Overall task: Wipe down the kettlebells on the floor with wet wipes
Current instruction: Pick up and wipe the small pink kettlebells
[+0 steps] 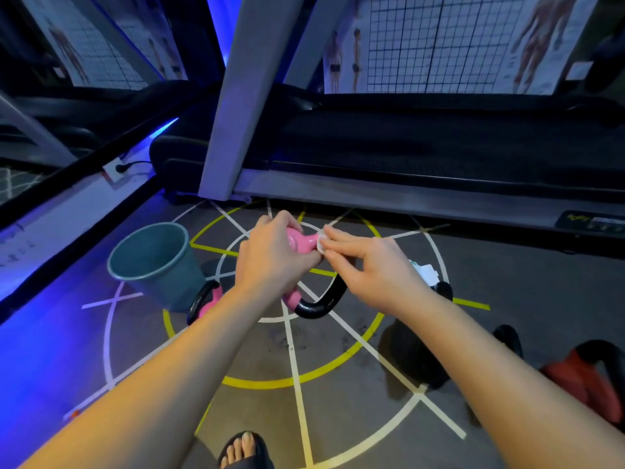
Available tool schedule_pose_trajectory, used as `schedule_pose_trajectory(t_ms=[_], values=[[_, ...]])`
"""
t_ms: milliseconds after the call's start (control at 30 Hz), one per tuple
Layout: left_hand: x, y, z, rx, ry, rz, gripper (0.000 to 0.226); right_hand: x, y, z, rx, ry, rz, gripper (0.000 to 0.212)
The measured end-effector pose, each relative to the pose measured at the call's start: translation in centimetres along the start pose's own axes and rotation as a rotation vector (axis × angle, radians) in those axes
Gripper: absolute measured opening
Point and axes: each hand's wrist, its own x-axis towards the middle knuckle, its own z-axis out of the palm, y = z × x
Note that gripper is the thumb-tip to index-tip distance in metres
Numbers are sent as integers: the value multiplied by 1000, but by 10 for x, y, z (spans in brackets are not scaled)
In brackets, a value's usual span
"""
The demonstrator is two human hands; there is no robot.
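Glossy pink kettlebell [299, 240] w/ black loop handle [321, 304]: held over the floor, apparently lifted, handle toward the person. L hand [270, 258] grips the body; R hand [368, 265] pinches a white wet wipe [320, 243] against it. Likely heavy, rigid, slick when wet; hold by handle or cup the body. Teal plastic bucket [152, 262] stands to the left.

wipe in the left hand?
No, the right hand pinches the white wipe against the pink kettlebell, while the left hand grips that kettlebell.
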Motion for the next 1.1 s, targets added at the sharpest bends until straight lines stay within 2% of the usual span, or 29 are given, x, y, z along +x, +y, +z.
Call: schedule_pose_trajectory(t_ms=[133, 267, 400, 467, 600, 700, 733, 867, 1000, 1100], values=[[5, -8, -3, 6, -10, -26, 40, 4, 7, -2, 280, 56, 193, 23], [2, -6, -1, 52, -4, 9, 46, 9, 6, 18, 406, 187, 257, 36], [-1, -5, 6, 96, 15, 41, 46, 11, 2, 28, 192, 284, 324, 14], [-1, -4, 6, 85, 47, 27, 46, 9, -3, 32, 166, 321, 348, 10], [2, 0, 0, -23, 171, -25, 45, 14, -7, 34, 269, 416, 426, 6], [5, 3, -3, -169, 279, -75, 42, 12, -10, 38, 472, 445, 514, 34], [6, 4, -3, -220, 310, -96, 40, 10, -12, 39, 557, 437, 537, 37], [8, 5, -1, -427, 362, -165, 36, 1, -21, 29, 813, 388, 561, 12], [6, 6, 10, -608, 365, -262, 32, 0, -23, 19, 754, 355, 565, 25], [5, 8, 16, -660, 383, -303, 33, -5, -23, 19, 536, 370, 511, 19]])
